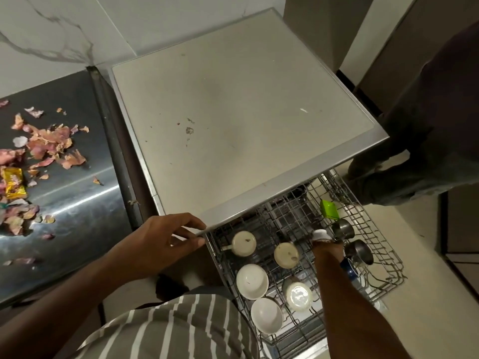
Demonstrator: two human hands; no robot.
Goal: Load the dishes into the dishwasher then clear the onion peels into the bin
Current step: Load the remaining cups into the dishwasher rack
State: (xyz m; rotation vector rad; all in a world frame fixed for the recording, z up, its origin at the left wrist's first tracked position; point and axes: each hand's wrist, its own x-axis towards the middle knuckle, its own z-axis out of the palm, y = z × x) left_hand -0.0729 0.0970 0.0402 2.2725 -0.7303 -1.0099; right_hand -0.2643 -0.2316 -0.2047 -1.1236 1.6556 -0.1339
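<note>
Many onion peels [49, 141] litter the steel counter [77, 203] beside the dishwasher [233, 99]

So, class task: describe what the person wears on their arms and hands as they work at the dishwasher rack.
Both forearms are bare, with no sleeves reaching them. The left hand wears nothing visible. Something white covers the fingers of the right hand, perhaps a cloth or glove; I cannot tell which. A dark blue band sits at the right wrist. The shirt is grey with white stripes.

Glossy steel counter [77, 203], papery onion peels [49, 141], wire-metal rack [383, 242], glazed white bowls [252, 281].
</note>
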